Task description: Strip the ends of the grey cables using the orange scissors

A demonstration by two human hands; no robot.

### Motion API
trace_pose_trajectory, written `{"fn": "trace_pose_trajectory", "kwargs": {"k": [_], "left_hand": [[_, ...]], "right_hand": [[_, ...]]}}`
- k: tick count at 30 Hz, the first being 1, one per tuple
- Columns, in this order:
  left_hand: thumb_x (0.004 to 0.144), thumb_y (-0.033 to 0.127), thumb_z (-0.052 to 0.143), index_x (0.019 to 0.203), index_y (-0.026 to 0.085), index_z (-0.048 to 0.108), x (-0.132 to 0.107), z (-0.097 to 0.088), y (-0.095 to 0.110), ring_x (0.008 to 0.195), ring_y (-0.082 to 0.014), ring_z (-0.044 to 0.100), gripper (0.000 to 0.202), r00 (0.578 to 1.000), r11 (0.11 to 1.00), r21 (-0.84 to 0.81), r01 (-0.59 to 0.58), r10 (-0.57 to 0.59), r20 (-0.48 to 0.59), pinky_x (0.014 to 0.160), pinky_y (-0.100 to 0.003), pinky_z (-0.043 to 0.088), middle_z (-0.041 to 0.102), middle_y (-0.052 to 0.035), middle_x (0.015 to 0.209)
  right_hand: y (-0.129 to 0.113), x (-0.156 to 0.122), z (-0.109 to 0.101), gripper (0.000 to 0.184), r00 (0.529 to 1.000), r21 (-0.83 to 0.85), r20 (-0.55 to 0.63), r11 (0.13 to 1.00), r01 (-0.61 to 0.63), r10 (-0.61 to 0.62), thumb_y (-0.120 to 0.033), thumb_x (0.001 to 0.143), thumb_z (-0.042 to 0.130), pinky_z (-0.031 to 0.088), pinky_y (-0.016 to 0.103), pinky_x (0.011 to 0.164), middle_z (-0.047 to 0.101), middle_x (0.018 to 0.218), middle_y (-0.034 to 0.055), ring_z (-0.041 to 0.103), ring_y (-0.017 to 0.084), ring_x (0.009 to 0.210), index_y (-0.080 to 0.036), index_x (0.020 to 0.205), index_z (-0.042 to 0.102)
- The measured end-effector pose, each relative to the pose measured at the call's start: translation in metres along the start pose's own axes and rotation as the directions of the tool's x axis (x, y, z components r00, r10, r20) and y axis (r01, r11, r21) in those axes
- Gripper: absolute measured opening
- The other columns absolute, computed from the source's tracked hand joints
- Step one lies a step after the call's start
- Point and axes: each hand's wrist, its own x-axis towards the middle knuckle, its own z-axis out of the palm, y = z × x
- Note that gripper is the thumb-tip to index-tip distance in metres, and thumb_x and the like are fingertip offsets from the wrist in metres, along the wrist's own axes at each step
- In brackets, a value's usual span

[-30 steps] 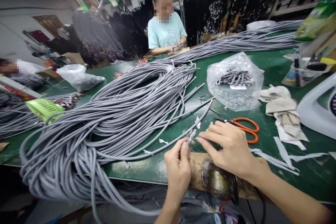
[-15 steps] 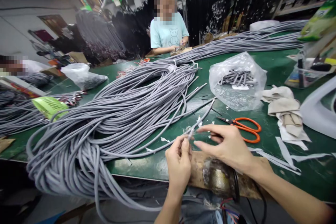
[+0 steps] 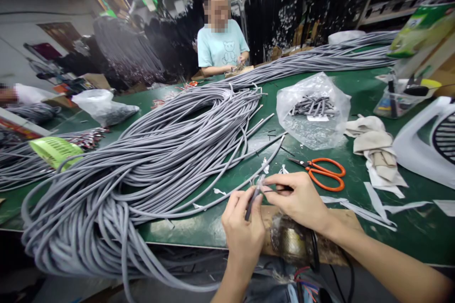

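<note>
Low in the middle of the view, my left hand (image 3: 243, 227) is closed around a short visible length of grey cable (image 3: 251, 204), tilted up and away. Whitish, thin wrapping (image 3: 261, 181) sticks out at its far end. The thumb and fingers of my right hand (image 3: 302, 199) pinch at that whitish end, touching or nearly touching the left fingertips. A thin dark strip (image 3: 284, 190) shows by the right fingers; whether it is held I cannot tell. Orange-handled scissors (image 3: 325, 173) lie just beyond my right hand. A big bundle of grey cables (image 3: 170, 151) lies to the left.
A clear plastic bag (image 3: 313, 113) of short grey pieces stands behind the scissors. Cloth gloves (image 3: 375, 147) and white strips (image 3: 369, 213) lie at right. A small motor-like device (image 3: 291, 239) on a wooden board sits below my hands. Across the green table (image 3: 199, 232) a person works.
My right hand, earlier apart with its fingers spread, has come in to pinch the cable's whitish end. My left hand still grips the cable. The view has shifted slightly to the right.
</note>
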Motion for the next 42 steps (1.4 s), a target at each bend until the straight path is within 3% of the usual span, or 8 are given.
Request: {"fn": "trace_pose_trajectory", "kwargs": {"k": [4, 9, 12, 16, 25, 32, 38, 42], "left_hand": [[0.084, 0.026, 0.051, 0.088, 0.015, 0.066, 0.003, -0.003, -0.004, 0.059, -0.0115, 0.050, 0.019, 0.980, 0.963, -0.200, 0.180, -0.158, 0.121, 0.054, -0.021, 0.039, 0.054, -0.0031, 0.068], [0.083, 0.035, 0.052, 0.092, 0.013, 0.065, 0.006, -0.004, -0.009, 0.042, -0.0035, 0.036, 0.028, 0.914, 0.774, -0.490, 0.401, -0.371, 0.161, 0.039, -0.017, 0.028, 0.047, 0.0009, 0.064], [0.081, 0.036, 0.055, 0.095, 0.013, 0.065, 0.006, -0.003, -0.010, 0.041, -0.0023, 0.034, 0.029, 0.917, 0.756, -0.530, 0.384, -0.380, 0.123, 0.038, -0.016, 0.027, 0.046, 0.0011, 0.065], [0.080, 0.035, 0.056, 0.094, 0.014, 0.066, 0.005, -0.002, -0.010, 0.042, -0.0021, 0.034, 0.026, 0.926, 0.765, -0.530, 0.365, -0.357, 0.121, 0.038, -0.016, 0.027, 0.044, 0.0016, 0.066], [0.082, 0.030, 0.054, 0.090, 0.016, 0.068, 0.002, -0.005, -0.010, 0.046, -0.0039, 0.034, 0.021, 0.940, 0.834, -0.433, 0.342, -0.303, 0.160, 0.040, -0.017, 0.028, 0.045, 0.0013, 0.066], [0.081, 0.032, 0.056, 0.092, 0.015, 0.066, 0.004, -0.002, -0.010, 0.043, -0.0025, 0.033, 0.023, 0.920, 0.767, -0.519, 0.378, -0.375, 0.115, 0.037, -0.016, 0.027, 0.043, 0.0019, 0.067], [0.080, 0.031, 0.057, 0.090, 0.014, 0.068, 0.003, -0.002, -0.009, 0.047, -0.0052, 0.039, 0.022, 0.941, 0.838, -0.428, 0.338, -0.306, 0.143, 0.040, -0.017, 0.030, 0.051, -0.0012, 0.070], [0.079, 0.032, 0.058, 0.090, 0.015, 0.067, 0.002, -0.002, -0.010, 0.045, -0.0049, 0.038, 0.022, 0.931, 0.808, -0.469, 0.358, -0.345, 0.117, 0.040, -0.017, 0.030, 0.049, 0.0002, 0.067]], "right_hand": [[0.001, 0.001, -0.001, 0.016, 0.999, -0.002, -0.004, 0.999, -0.036, 0.036, -0.021, 0.075, 0.054, 0.030, 0.019, 0.043, 0.049, 0.049, -0.0031, 0.036, 0.007, 0.044, -0.014, 0.074, 0.069], [-0.002, -0.001, -0.002, 0.024, 0.998, -0.131, 0.011, 0.990, 0.058, -0.057, -0.029, 0.085, 0.047, 0.033, 0.021, 0.050, 0.051, 0.053, -0.0021, 0.041, 0.009, 0.048, -0.016, 0.072, 0.062], [-0.002, -0.004, 0.002, 0.035, 0.983, -0.202, 0.107, 0.965, 0.169, -0.150, -0.027, 0.088, 0.042, 0.032, 0.022, 0.051, 0.049, 0.052, -0.0016, 0.043, 0.009, 0.050, -0.016, 0.057, 0.055], [0.000, -0.005, 0.006, 0.036, 0.976, -0.225, 0.129, 0.953, 0.201, -0.175, -0.026, 0.088, 0.043, 0.031, 0.021, 0.050, 0.047, 0.051, -0.0024, 0.042, 0.008, 0.049, -0.016, 0.055, 0.052], [0.000, -0.005, 0.010, 0.041, 0.991, -0.143, 0.117, 0.986, 0.088, -0.071, -0.031, 0.089, 0.039, 0.026, 0.021, 0.046, 0.039, 0.047, -0.0041, 0.035, 0.007, 0.045, -0.016, 0.052, 0.045], [-0.003, -0.005, 0.011, 0.039, 0.991, -0.178, 0.109, 0.979, 0.101, -0.082, -0.028, 0.088, 0.039, 0.026, 0.022, 0.048, 0.041, 0.048, -0.0034, 0.038, 0.007, 0.046, -0.016, 0.051, 0.045], [-0.001, -0.003, 0.011, 0.040, 0.993, -0.111, 0.115, 0.993, 0.036, -0.023, -0.032, 0.088, 0.038, 0.024, 0.021, 0.047, 0.033, 0.047, -0.0051, 0.031, 0.007, 0.045, -0.016, 0.051, 0.037], [-0.001, -0.004, 0.010, 0.041, 0.996, -0.101, 0.093, 0.995, 0.017, -0.008, -0.033, 0.088, 0.039, 0.023, 0.021, 0.047, 0.032, 0.047, -0.0052, 0.030, 0.006, 0.045, -0.016, 0.051, 0.035]]}}
